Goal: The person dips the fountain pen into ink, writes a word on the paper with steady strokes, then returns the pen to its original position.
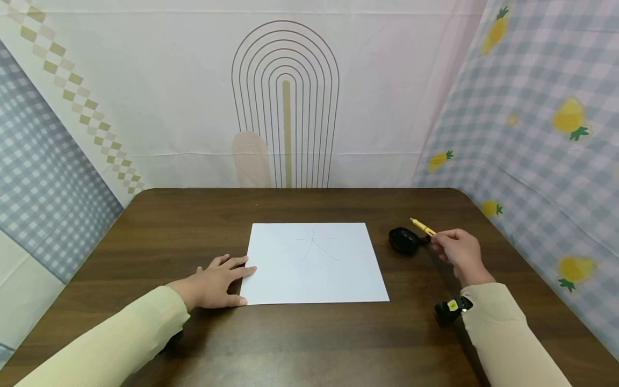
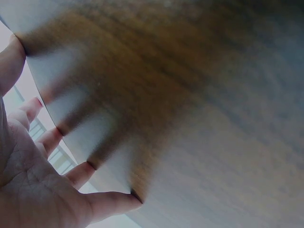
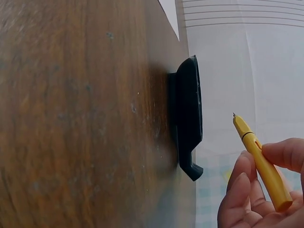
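A sheet of white paper (image 1: 348, 279) lies on the table, with thin dark strokes drawn on its upper middle. My left hand (image 1: 216, 283) rests at its left edge; the fingers are spread, and the fingertips and thumb touch the sheet or the tabletop beside it. To the right of the paper, my right hand (image 1: 458, 252) pinches a yellow pen (image 3: 268, 175) between thumb and fingers. Its pointed tip is exposed and angles up and to the left, off the table. Just left of that hand stands a shallow black oval dish (image 1: 402, 241) with a short handle.
The brown wooden table (image 1: 309, 344) ends at a white patterned cloth (image 1: 184, 97) behind it. Checked cloth (image 1: 532, 161) with yellow fruit prints hangs along the right side. A black wrist camera (image 1: 447, 310) sits at the right sleeve.
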Available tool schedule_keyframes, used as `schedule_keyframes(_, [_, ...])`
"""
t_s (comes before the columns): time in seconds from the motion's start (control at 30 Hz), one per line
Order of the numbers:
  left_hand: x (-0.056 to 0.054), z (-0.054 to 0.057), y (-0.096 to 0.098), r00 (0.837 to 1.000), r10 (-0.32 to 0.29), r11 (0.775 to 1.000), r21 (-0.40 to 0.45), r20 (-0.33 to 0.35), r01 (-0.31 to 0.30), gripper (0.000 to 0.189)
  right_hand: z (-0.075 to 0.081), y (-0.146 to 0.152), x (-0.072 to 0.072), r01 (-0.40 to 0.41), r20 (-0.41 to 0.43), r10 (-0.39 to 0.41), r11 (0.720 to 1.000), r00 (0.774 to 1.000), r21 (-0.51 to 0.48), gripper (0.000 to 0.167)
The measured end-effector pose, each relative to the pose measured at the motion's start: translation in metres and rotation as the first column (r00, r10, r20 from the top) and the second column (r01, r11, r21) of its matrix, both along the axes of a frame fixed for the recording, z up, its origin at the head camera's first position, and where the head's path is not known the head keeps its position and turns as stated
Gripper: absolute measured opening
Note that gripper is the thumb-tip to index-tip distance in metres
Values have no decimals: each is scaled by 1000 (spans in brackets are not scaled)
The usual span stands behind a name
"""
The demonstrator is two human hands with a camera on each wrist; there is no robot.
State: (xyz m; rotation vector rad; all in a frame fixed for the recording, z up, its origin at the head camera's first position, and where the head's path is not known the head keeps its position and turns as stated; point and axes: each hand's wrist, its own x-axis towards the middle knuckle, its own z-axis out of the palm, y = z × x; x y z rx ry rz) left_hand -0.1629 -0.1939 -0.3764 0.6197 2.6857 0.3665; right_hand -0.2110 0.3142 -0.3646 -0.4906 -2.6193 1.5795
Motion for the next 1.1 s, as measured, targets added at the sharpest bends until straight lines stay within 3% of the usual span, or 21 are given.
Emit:
schedule_keyframes(0.4, [1, 1, 1, 1000, 2, 1000, 13, 13, -2, 73, 0, 5, 0, 40, 60, -37, 999, 997, -37, 24])
schedule_keyframes(0.67, [1, 1, 1, 1000, 3, 1000, 16, 25, -4, 73, -1, 6, 4, 53, 64, -48, 995, 997, -80, 15])
schedule_keyframes(1.1, [2, -1, 1, 1000, -6, 1000, 26, 3, 6, 73, -6, 12, 10, 78, 78, -70, 992, 995, -102, 16])
